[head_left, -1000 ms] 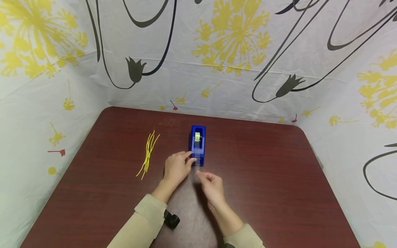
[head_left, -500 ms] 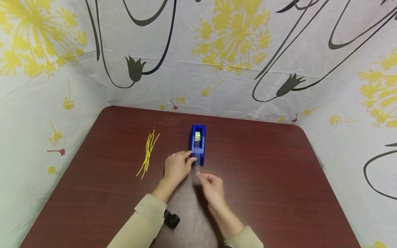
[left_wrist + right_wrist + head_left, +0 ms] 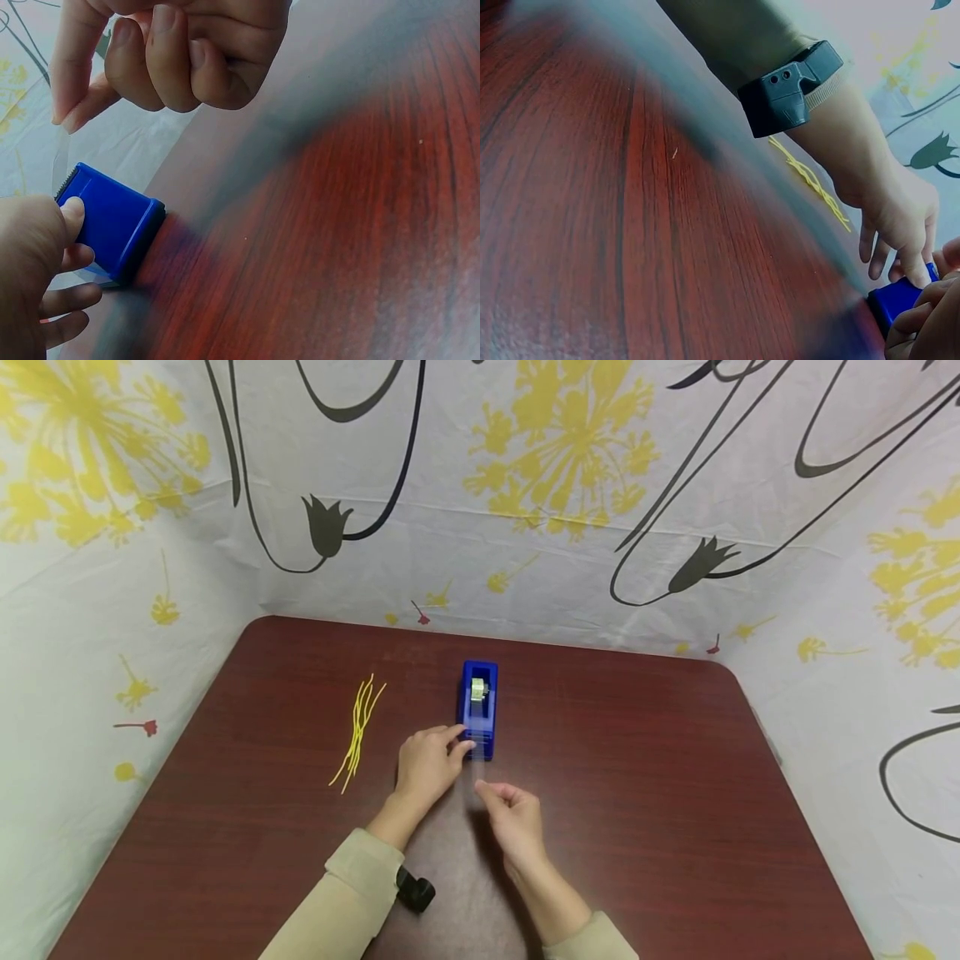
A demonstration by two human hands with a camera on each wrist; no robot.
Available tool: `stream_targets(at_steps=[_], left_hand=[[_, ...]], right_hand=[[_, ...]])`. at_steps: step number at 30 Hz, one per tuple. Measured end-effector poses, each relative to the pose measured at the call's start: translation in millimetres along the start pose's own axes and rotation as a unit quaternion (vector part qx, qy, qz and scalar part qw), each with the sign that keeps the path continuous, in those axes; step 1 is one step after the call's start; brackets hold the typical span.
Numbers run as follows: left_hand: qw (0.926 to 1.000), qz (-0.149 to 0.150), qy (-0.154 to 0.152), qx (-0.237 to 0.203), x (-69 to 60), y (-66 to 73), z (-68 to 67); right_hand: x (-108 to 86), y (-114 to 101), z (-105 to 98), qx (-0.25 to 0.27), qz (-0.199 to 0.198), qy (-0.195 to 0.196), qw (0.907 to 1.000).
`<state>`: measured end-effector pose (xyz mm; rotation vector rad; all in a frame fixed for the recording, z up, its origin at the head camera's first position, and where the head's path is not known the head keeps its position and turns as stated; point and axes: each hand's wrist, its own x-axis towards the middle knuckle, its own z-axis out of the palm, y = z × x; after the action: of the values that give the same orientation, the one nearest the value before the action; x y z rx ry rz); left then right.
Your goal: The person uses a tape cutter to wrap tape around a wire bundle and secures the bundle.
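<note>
On the table stands a blue tape dispenser (image 3: pixel 487 714) with a roll of clear tape (image 3: pixel 477 691) in it. My left hand (image 3: pixel 427 766) holds its near end from the left side. In the left wrist view the left thumb (image 3: pixel 73 214) presses the dispenser's front face, and the other fingers lie along its side. My right hand (image 3: pixel 517 818) pinches the end of a strip of clear tape (image 3: pixel 478 770) between thumb and forefinger. That strip runs from the dispenser's toothed cutter (image 3: pixel 66 184) to the right fingertips, and its other right fingers are curled in.
Several thin yellow strings (image 3: pixel 358 735) lie in a loose bundle to the left of the dispenser. The dark red wooden table (image 3: pixel 637 777) ends at a patterned white cloth (image 3: pixel 450 552) behind and on both sides. A black wrist camera (image 3: pixel 787 90) sits on the left wrist.
My right hand has drawn very slightly nearer to me, so the strip of tape is a little longer. The left hand and the dispenser have stayed in place.
</note>
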<state>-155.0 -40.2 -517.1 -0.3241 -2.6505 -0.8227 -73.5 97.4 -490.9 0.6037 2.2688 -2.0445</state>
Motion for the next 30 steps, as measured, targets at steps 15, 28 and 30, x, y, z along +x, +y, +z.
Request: stream_targets(at_steps=[15,28,30], left_hand=[[1.0000,0.006,0.004,-0.003,0.1,1.1,-0.2],[1.0000,0.002,0.006,-0.005,0.0,0.9,0.0],[1.0000,0.002,0.006,-0.007,-0.1,0.6,0.3]], right_hand=[[-2.0,0.3,-1.5,0.006,-0.006,-0.002,1.0000],[-6.3,-1.1,-3.5,0.014,-0.004,-0.013,0.9998],[-7.1,-1.3,-3.4,0.016,-0.006,-0.015,0.9997]])
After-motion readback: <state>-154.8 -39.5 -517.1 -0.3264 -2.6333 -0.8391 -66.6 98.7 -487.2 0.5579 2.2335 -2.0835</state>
